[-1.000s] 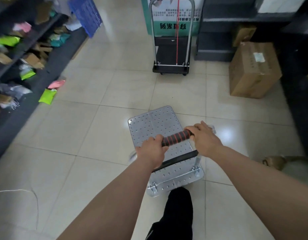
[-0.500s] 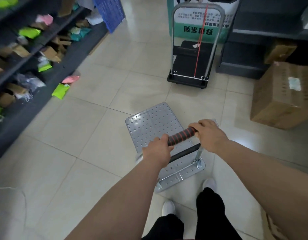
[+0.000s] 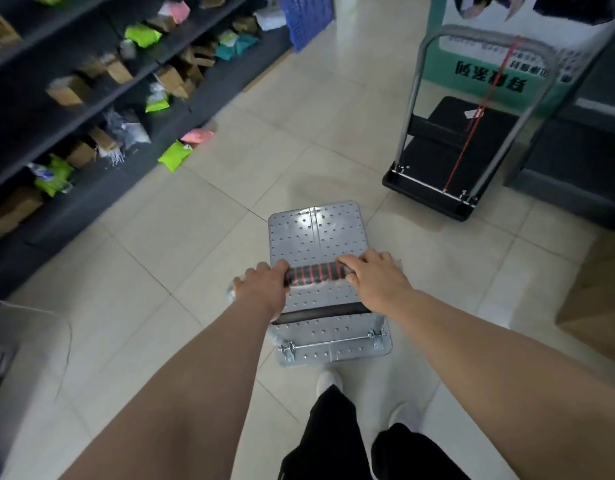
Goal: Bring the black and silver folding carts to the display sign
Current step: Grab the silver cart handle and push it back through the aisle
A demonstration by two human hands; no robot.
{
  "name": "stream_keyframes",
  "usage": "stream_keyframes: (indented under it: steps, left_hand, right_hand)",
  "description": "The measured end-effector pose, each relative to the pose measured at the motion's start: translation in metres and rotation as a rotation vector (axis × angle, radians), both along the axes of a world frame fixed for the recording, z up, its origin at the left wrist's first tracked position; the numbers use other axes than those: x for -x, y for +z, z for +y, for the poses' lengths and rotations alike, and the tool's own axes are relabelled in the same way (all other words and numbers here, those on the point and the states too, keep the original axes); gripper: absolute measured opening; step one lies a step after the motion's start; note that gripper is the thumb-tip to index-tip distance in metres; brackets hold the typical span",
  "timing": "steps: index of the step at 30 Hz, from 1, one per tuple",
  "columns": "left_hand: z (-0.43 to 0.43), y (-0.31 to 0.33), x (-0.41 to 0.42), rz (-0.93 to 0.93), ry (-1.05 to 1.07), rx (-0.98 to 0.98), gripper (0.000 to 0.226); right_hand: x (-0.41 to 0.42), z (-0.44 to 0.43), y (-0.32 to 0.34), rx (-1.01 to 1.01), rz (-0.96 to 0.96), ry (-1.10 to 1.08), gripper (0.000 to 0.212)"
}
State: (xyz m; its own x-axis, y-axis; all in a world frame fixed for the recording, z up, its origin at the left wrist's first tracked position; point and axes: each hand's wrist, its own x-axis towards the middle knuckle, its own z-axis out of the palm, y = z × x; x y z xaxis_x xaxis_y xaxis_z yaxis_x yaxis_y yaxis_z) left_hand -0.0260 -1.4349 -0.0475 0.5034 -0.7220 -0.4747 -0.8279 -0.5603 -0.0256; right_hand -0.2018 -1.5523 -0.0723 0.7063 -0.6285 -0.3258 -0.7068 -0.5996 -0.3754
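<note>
Both hands' fingers wrapped on silver cart handle: left hand, right hand. Black cart and sign at 1 o'clock.

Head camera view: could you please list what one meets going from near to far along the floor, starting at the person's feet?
White shoe → silver folding cart, its handle held by the left hand and right hand → black folding cart → green and white display sign.
</note>
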Motion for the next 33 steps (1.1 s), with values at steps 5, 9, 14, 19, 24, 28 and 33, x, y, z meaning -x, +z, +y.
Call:
stream_keyframes:
  steps: [5,9,14,19,24,28,33]
  left_hand:
    - [-0.056,-0.003,-0.041,0.029,0.019,0.023,0.031]
    - [-0.11,-0.007,-0.087,0.08,0.011,0.064,0.033]
    - [-0.171,-0.009,-0.135,0.126,-0.024,0.088,0.033]
    - [-0.208,-0.01,-0.18,0.142,-0.085,0.083,0.031]
    - [-0.224,-0.015,-0.204,0.103,-0.117,0.127,0.036]
    - [-0.244,-0.008,-0.221,0.106,-0.061,0.106,0.041]
    - [-0.259,-0.006,-0.235,0.111,-0.043,0.091,0.038]
  right_hand:
    - [-0.04,-0.057,-0.002,0.04,-0.019,0.009,0.045]
    - [-0.083,-0.111,-0.008,0.072,-0.031,-0.017,0.043]
    - [-0.13,-0.171,-0.006,0.066,-0.009,-0.062,0.042]
    - [-0.168,-0.207,-0.004,0.071,0.028,-0.074,0.044]
    - [-0.193,-0.226,-0.003,0.074,0.025,-0.085,0.041]
    - [-0.219,-0.246,0.0,0.039,0.03,-0.088,0.038]
    - [-0.231,-0.26,0.005,0.022,0.043,-0.088,0.037]
